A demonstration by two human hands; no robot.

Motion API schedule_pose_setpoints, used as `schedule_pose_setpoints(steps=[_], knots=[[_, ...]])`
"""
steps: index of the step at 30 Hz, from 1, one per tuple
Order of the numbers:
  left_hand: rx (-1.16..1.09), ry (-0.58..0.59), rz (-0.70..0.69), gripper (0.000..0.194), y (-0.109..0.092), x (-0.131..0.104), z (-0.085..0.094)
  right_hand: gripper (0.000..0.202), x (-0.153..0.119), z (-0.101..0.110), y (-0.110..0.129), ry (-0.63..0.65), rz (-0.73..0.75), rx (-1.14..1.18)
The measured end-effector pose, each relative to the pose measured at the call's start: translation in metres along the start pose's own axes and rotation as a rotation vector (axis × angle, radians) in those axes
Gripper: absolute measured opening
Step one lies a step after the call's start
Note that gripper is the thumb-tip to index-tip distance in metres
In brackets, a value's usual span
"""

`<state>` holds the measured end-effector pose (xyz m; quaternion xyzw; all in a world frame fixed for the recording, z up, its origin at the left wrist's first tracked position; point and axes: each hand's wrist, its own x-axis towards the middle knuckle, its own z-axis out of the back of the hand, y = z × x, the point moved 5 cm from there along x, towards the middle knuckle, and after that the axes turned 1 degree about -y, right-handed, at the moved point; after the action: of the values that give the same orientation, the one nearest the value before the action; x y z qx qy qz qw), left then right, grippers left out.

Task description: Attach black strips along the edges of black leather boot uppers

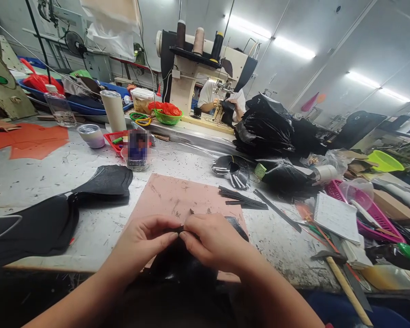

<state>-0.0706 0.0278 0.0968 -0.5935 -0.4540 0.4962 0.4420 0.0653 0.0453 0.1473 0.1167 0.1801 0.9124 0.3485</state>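
Observation:
Both my hands meet over the near edge of a pinkish board (167, 193). My left hand (146, 239) pinches the rim of a black leather piece (184, 269) between thumb and fingers. Right beside it, my right hand (213, 239) grips the same rim, thumbs almost touching. The leather hangs down toward my lap, and its lower part blends into the dark. Another bit of black leather shows just behind my right hand. Narrow black strips (242, 198) lie at the board's far right corner.
Stacked black cut pieces (102, 187) lie on the left. A hammer (345, 282), a notepad (336, 216) and a pink basket (379, 214) crowd the right. A roll of black strip (230, 171) sits ahead. Beyond stands a sewing machine (184, 82), with a person (208, 98) working behind it.

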Motion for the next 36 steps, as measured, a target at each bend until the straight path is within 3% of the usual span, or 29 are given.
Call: schedule_pose_setpoints(steps=[7,11,15,27,30,36], knots=[[0.047,-0.122,-0.058,0.018,0.001,-0.001,0.004,0.018,-0.001,0.007,-0.006,-0.072,0.023,0.053],[0.126,0.006,-0.047,0.022,-0.007,0.006,0.001,0.018,-0.002,0.008,-0.007,-0.109,0.058,0.033],[0.357,0.136,-0.013,0.019,-0.016,0.014,-0.002,0.016,-0.002,0.006,-0.004,-0.120,0.080,0.002],[0.401,0.057,0.048,0.025,-0.016,0.022,0.006,0.015,-0.002,0.009,-0.005,-0.137,0.056,-0.061],[0.395,0.076,0.098,0.027,-0.015,0.023,0.005,0.015,-0.002,0.008,-0.005,-0.139,0.058,-0.089],[0.394,0.105,0.075,0.020,-0.014,0.025,0.007,0.015,-0.001,0.007,-0.007,-0.146,0.030,-0.103]])
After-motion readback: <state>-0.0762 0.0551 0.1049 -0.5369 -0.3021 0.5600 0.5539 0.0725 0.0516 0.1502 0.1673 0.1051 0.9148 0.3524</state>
